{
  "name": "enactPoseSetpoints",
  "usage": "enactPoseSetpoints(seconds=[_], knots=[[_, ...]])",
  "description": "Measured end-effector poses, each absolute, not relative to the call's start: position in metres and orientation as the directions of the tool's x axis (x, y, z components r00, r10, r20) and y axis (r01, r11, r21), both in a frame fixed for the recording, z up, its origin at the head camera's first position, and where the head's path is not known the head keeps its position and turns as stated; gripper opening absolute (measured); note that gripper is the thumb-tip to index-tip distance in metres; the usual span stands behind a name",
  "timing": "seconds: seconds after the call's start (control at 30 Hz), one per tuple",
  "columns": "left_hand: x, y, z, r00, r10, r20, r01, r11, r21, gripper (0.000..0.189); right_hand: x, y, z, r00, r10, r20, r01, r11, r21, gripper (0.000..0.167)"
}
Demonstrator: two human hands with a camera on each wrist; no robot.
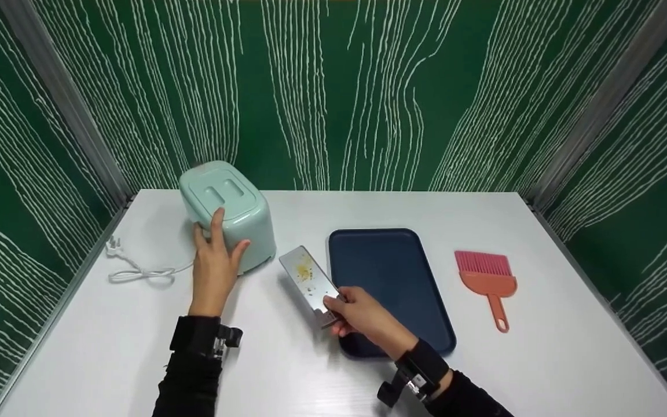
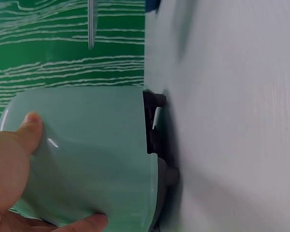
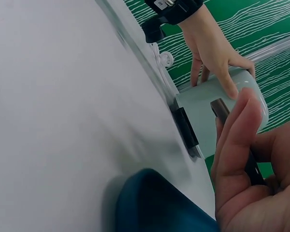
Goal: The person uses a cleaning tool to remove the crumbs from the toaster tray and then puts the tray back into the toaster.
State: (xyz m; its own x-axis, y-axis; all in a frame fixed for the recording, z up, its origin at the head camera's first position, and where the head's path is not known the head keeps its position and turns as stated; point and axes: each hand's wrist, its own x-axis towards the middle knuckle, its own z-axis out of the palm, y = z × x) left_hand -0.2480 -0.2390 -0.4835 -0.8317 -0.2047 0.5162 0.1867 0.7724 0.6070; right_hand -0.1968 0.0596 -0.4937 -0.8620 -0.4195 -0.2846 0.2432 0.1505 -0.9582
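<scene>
A mint-green toaster (image 1: pixel 256 231) stands at the back left, its top covered by a lid with two oval recesses. My left hand (image 1: pixel 214 272) grips its near end, thumb and fingers spread across the corner; the left wrist view shows the thumb (image 2: pixel 33 128) on the smooth green wall. In my right hand (image 1: pixel 362 313) is a shiny metal crumb tray (image 1: pixel 308 278), pinched at its near end with the thumb on top. Yellow-brown crumbs (image 1: pixel 304 271) lie on its far half. It is held above the table, between the toaster and a navy serving tray (image 1: pixel 388 260).
The navy tray lies flat, partly under my right forearm. Farther right lies a small brush (image 1: pixel 488 284) with pink bristles and an orange handle. A white cord with a plug (image 1: pixel 136 269) lies bundled left of the toaster. Green panels (image 1: pixel 362 104) wall in the white table (image 1: pixel 275 370).
</scene>
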Motion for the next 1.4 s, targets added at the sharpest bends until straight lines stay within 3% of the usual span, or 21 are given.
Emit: enactPoseSetpoints(seconds=[0.33, 0.6, 0.93, 1.17, 1.4], knots=[[-0.246, -0.239, -0.482, -0.85, -0.21, 0.483, 0.158, 0.772, 0.615, 0.079, -0.199, 0.08, -0.491, -0.888, -0.379, -0.26, 0.236, 0.111, -0.966, 0.023], [-0.245, -0.232, -0.48, -0.826, -0.206, 0.524, 0.183, 0.782, 0.596, 0.079, -0.2, 0.096, -0.485, -0.913, -0.327, -0.243, 0.228, 0.084, -0.97, 0.02], [-0.237, -0.224, -0.472, -0.874, -0.258, 0.411, 0.093, 0.742, 0.663, 0.089, -0.202, 0.108, -0.488, -0.931, -0.295, -0.213, 0.204, 0.059, -0.977, 0.026], [-0.227, -0.204, -0.452, -0.823, -0.272, 0.498, 0.086, 0.808, 0.582, 0.081, -0.202, 0.113, -0.487, -0.944, -0.267, -0.194, 0.186, 0.053, -0.981, 0.026], [-0.212, -0.171, -0.431, -0.798, -0.205, 0.567, 0.174, 0.822, 0.542, 0.072, -0.203, 0.119, -0.479, -0.951, -0.251, -0.179, 0.174, 0.039, -0.984, 0.03]])
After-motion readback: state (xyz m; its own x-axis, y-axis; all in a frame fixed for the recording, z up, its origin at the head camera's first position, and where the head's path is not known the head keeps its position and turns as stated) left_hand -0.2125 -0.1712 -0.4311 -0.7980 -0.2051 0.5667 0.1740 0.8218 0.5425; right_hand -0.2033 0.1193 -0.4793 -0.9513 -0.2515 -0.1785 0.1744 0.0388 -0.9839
